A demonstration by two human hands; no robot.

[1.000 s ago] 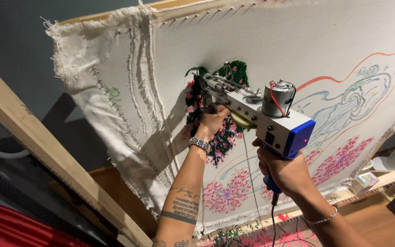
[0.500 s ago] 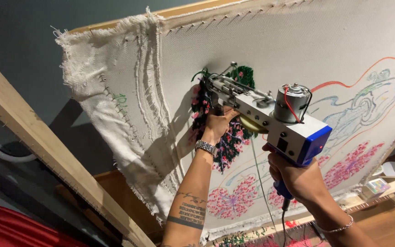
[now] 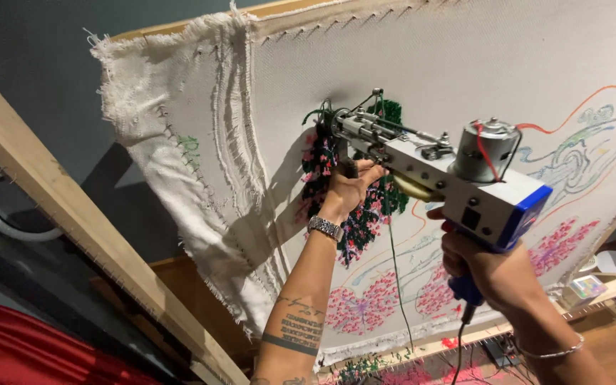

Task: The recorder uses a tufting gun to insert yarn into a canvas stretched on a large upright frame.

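A tufting gun (image 3: 436,171) sits in the middle of the frame, its needle end pressed against a stretched cloth (image 3: 450,78) where a patch of dark green and pink tufted yarn (image 3: 354,207) has been worked in. The tool has a grey metal body, a round silver motor on top and a blue rear end, and it points up and to the left, square to the fabric, probably so the needle enters cleanly.

The left hand (image 3: 351,189) is closed around the black front handle just under the nose, fingers wrapped tight; held there, it can steer and push the tip into the cloth. A metal watch (image 3: 326,228) sits on that wrist. The right hand (image 3: 490,274) is closed around the blue rear grip at centre right, carrying the weight from below, with a thin bracelet (image 3: 547,353) on the wrist. A power cord (image 3: 458,349) drops from the grip toward the bottom edge, and a thin strand of yarn (image 3: 397,285) hangs down from the tool.

Farther out, the cloth bears coloured line drawings and pink flower patches at lower right. It is pinned to a wooden frame (image 3: 58,207) that runs diagonally across the left, with frayed spare fabric (image 3: 172,142) folded over at upper left.
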